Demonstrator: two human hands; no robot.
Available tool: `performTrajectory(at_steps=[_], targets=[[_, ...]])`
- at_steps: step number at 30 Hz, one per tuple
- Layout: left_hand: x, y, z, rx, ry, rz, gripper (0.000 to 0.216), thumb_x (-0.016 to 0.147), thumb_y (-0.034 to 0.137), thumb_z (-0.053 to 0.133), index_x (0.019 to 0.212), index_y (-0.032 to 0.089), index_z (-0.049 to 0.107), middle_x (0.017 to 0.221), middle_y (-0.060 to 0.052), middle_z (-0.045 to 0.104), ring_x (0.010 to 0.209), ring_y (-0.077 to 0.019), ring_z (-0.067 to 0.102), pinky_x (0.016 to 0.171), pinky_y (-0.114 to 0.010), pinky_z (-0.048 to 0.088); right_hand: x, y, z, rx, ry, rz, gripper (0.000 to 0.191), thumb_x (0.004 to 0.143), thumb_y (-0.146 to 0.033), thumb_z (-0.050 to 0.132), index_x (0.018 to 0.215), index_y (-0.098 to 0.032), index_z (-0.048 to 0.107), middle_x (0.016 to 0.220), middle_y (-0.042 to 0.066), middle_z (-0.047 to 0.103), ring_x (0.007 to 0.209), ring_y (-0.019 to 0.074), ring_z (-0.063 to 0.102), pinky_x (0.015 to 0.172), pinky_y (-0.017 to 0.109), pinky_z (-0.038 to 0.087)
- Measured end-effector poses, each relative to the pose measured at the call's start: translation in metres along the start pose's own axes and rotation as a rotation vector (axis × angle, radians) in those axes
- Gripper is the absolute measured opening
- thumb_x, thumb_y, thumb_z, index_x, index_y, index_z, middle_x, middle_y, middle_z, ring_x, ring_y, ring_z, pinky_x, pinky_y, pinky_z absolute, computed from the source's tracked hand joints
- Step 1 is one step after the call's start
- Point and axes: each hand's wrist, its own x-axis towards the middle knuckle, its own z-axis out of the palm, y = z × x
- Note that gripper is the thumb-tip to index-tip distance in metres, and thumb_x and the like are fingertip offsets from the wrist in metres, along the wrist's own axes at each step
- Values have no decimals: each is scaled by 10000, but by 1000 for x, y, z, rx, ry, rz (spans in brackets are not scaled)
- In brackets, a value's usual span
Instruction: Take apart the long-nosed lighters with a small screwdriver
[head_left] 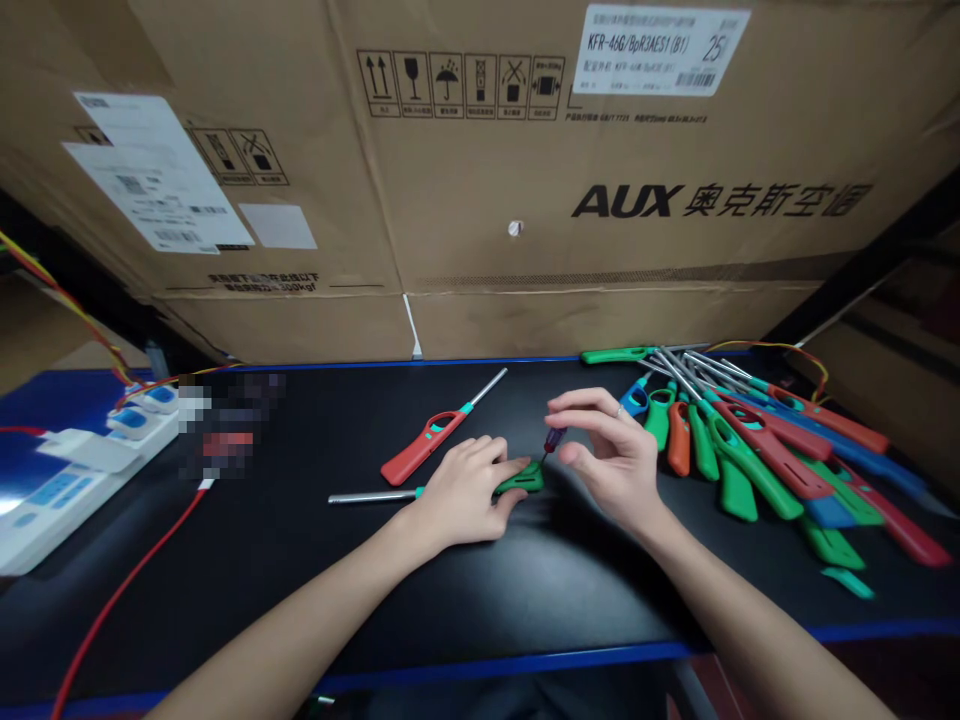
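Note:
A green-handled stick lighter [525, 478] lies on the black mat [300, 540], its metal tube pointing left. My left hand [465, 492] presses down on its handle, fingers curled over it. My right hand [611, 450] pinches a small screwdriver [553, 438] with a dark purple handle. Its tip points down at the green handle. A red stick lighter [424, 445] lies apart just behind my left hand.
A heap of several red, green and blue stick lighters [757, 450] fills the right of the mat. A white device with blue buttons [67, 480] and red wires [120, 590] sits at the left. A large AUX cardboard box [480, 170] walls the back.

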Motion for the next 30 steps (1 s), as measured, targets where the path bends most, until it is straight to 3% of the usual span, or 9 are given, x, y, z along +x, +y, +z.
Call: performTrajectory(at_steps=[4, 6, 10, 14, 17, 20, 25, 27, 30], targets=[[0, 0, 0, -2, -1, -9, 372, 914, 349, 671, 1276, 264, 689, 932, -34, 632, 858, -200, 588, 795, -360, 468, -2, 0, 1, 2, 47, 86, 93, 941, -262, 722, 1004, -255, 790, 931, 47, 755, 810, 186, 706, 745, 330, 578], [0, 0, 1, -9, -1, -7, 363, 923, 361, 660, 1272, 265, 691, 937, -36, 632, 870, -202, 591, 807, -363, 472, -2, 1, 0, -6, 13, 110, 170, 1004, -274, 625, 1079, -248, 775, 1034, 65, 753, 879, 192, 714, 804, 347, 583], [0, 0, 2, -10, -5, -9, 354, 923, 363, 659, 1262, 267, 694, 938, -37, 630, 872, -204, 593, 801, -361, 475, -2, 3, 0, -70, 9, 46, 163, 930, -302, 734, 1075, -236, 771, 1076, 74, 723, 956, 208, 690, 845, 354, 572], [0, 0, 1, -19, 0, -9, 347, 921, 365, 661, 1251, 265, 697, 932, -33, 628, 868, -204, 593, 794, -362, 479, -3, 4, 1, -65, 4, 63, 244, 1039, -201, 536, 1180, -246, 730, 1046, 55, 735, 861, 157, 703, 777, 316, 583], [0, -1, 2, -16, -3, -6, 345, 921, 362, 662, 1253, 276, 695, 932, -31, 630, 867, -203, 594, 797, -362, 479, -3, 4, 1, -90, -12, 15, 192, 987, -237, 638, 1147, -235, 743, 1144, 80, 696, 1003, 198, 686, 846, 346, 586], [0, -1, 1, -14, 2, -13, 357, 919, 370, 669, 1262, 274, 692, 934, -33, 632, 873, -205, 595, 798, -361, 481, -4, 3, 0, -77, 18, 14, 168, 984, -218, 644, 1118, -233, 744, 1082, 71, 711, 947, 183, 699, 827, 330, 593], [0, -1, 1, -21, -7, -3, 333, 923, 364, 657, 1241, 278, 702, 930, -34, 629, 877, -204, 593, 811, -365, 484, -7, 6, 5, 36, -128, 112, 263, 996, -233, 627, 1258, -238, 653, 1160, 81, 688, 1001, 187, 698, 876, 342, 597], [-1, -1, 1, -20, -5, -12, 349, 924, 369, 656, 1259, 282, 696, 928, -34, 632, 875, -206, 595, 807, -368, 484, -8, 7, 8, 69, -82, 89, 252, 981, -219, 647, 1232, -239, 642, 1095, 64, 671, 953, 178, 697, 841, 330, 597], [-1, -2, 2, -26, 7, -19, 368, 923, 380, 661, 1274, 273, 694, 941, -39, 639, 878, -204, 602, 807, -362, 487, -5, 10, 4, 65, 156, -9, 265, 1035, -185, 521, 1281, -264, 584, 1042, 44, 644, 857, 147, 674, 779, 312, 580]])
